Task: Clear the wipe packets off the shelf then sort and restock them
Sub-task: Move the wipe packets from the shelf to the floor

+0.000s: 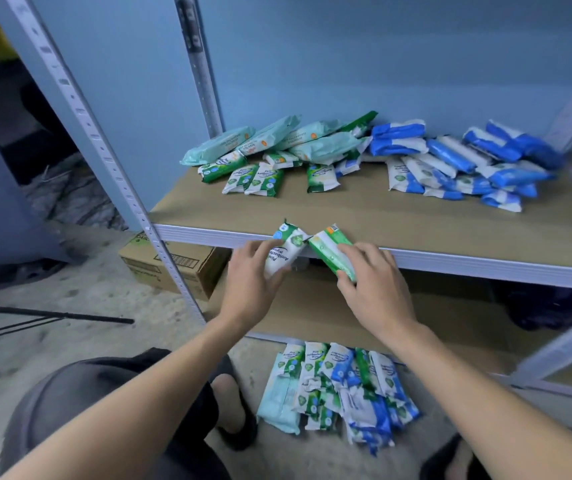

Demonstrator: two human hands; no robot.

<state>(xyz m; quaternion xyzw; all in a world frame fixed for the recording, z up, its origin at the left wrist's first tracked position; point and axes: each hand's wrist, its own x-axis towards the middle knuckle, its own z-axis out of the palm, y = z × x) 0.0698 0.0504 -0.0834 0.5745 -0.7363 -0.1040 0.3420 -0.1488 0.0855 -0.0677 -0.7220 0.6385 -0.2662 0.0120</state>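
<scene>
I see L hand (253,273) gripping green/white wipe pkt (286,249), R hand (378,289) gripping second green pkt (331,252), both at shelf (416,223) front edge, pkt ends nearly touching. Rear pile (347,152) on shelf: mint, green, blue pkts. Mixed heap (340,389) on floor (87,327) below.

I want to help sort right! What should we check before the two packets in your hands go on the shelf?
1. Left hand grips left green packet: ok.
2. Right hand grips right green packet: ok.
3. Both packets the same kind: cannot tell; the right one's name is not readable.
4. Green pile to join: ok, back left.
5. Bare shelf space in front: ok.
6. Floor pile restocked: not ok; mixed packets lie there.
</scene>
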